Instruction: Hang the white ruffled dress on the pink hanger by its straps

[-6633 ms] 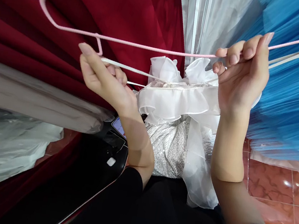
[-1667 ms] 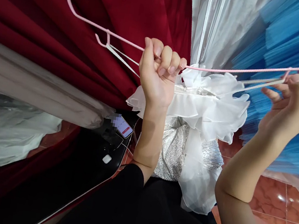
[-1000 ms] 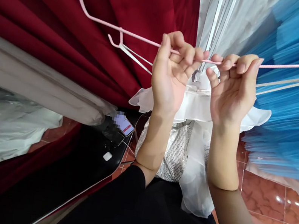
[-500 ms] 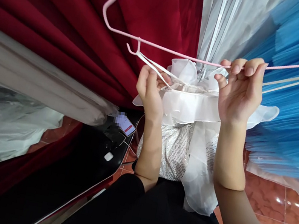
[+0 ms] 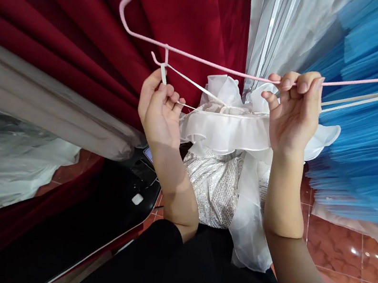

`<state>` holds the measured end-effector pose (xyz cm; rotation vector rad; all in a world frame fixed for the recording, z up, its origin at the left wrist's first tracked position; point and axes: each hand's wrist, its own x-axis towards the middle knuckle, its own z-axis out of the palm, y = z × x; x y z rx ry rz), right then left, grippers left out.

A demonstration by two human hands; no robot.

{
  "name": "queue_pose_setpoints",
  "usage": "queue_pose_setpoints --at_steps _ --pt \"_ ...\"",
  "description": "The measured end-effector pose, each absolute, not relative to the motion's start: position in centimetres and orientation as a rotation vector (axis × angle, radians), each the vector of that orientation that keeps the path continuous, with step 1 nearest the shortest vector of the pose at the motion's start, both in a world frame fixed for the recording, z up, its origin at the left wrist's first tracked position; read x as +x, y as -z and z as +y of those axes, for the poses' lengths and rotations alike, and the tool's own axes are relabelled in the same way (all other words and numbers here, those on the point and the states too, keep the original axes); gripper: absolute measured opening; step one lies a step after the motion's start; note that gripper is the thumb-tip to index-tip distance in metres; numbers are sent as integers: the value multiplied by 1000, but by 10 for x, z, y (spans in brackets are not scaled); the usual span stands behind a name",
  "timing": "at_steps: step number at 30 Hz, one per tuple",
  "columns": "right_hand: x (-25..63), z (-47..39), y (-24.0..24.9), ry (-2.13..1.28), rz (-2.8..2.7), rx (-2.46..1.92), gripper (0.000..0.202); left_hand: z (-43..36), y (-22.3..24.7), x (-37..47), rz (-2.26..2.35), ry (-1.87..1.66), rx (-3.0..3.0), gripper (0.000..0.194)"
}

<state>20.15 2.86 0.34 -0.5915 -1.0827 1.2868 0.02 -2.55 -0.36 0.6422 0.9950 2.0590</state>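
A pink clothes hanger (image 5: 219, 65) runs across the upper middle, and my right hand (image 5: 293, 110) is closed around its lower bar. My left hand (image 5: 163, 113) pinches a thin white strap (image 5: 198, 85) close to the small hook under the hanger's left side. Looped straps go over the hooks on both sides of the bar. Below hangs a white dress (image 5: 218, 185) with a ruffled sheer collar, a sequined body and a long sheer ribbon (image 5: 249, 224). Part of the collar is behind my right hand.
Dark red curtains (image 5: 203, 13) hang at the back left, and blue tulle (image 5: 373, 143) at the right. A black surface (image 5: 100, 213) at the lower left bears a small white case (image 5: 137, 199) and a partly hidden phone (image 5: 148, 154). Tiled floor (image 5: 338, 248) shows at the right.
My left hand has moved left and slightly up along the strap to the hanger's left hook, pulling the strap outward. The hanger and right hand have shifted a little left.
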Motion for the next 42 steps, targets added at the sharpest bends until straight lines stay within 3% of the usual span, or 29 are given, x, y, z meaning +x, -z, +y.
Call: queue_pose_setpoints --at_steps 4,8,11,17,22,28,35,42 --pt "201 29 -1 -1234 -1085 -645 33 -24 11 2 941 -2101 557 20" --pt "205 28 -2 -1244 -1035 -665 37 -26 23 10 929 -1913 561 7" --pt "206 26 -3 -1284 -990 -595 35 -28 26 14 985 -1771 650 18" --pt "201 25 -5 -1317 -948 -483 31 -34 -11 6 914 -2119 700 6" --pt "198 25 -5 -1368 -937 -385 22 -32 -40 2 930 -2305 788 25" --pt "197 23 -7 -1351 -922 -383 21 -21 -20 10 1167 -2231 783 41" --pt "207 25 -13 -1323 -956 -471 27 -5 -24 14 1177 -2326 927 11" --pt "202 24 -12 -1434 -896 -405 33 0 8 -4 1156 -2222 703 15"
